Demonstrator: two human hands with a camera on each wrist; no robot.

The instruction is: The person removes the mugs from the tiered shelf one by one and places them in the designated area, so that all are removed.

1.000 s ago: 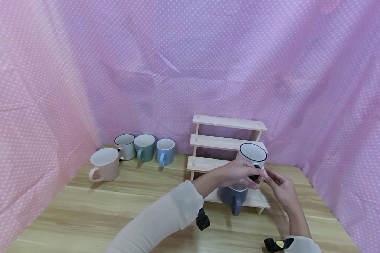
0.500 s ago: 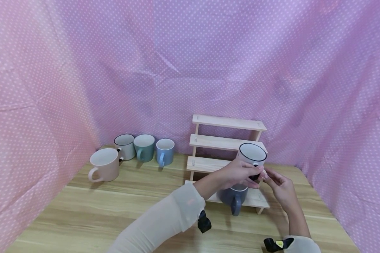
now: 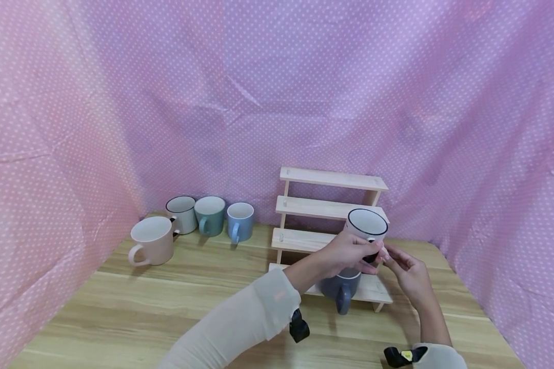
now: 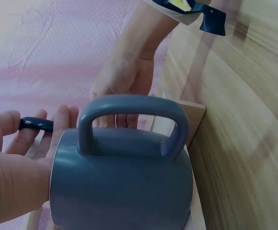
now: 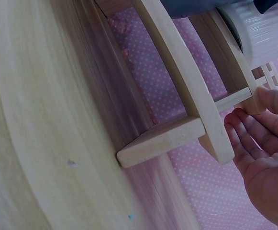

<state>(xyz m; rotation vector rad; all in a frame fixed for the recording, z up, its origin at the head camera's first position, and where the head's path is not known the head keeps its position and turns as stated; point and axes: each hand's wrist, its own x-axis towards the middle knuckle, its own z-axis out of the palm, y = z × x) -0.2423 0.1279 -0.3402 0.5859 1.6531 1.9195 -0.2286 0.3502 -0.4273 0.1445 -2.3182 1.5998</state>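
Note:
A white ribbed mug with a black rim (image 3: 367, 222) stands upright at the right end of the wooden tiered stand's (image 3: 304, 239) second step. My left hand (image 3: 348, 252) pinches its black handle (image 4: 36, 124) between thumb and fingers. Right of the mug, my right hand (image 3: 410, 274) grips the end of that step, thumb above and fingers below in the right wrist view. Below, on the lowest step, sits a dark grey-blue mug (image 3: 340, 288), its handle toward me. My left hand hides part of both mugs in the head view.
To the left on the wood-grain table (image 3: 166, 312) stand a pink mug (image 3: 159, 251), another black-rimmed white mug (image 3: 185, 220), a green mug (image 3: 214, 223) and a light blue mug (image 3: 243, 228). Behind hangs a pink dotted cloth (image 3: 277, 92). The upper two steps rise behind my hands.
My left forearm has shifted slightly right and down. Both hands keep their hold, and the mugs stay where they were.

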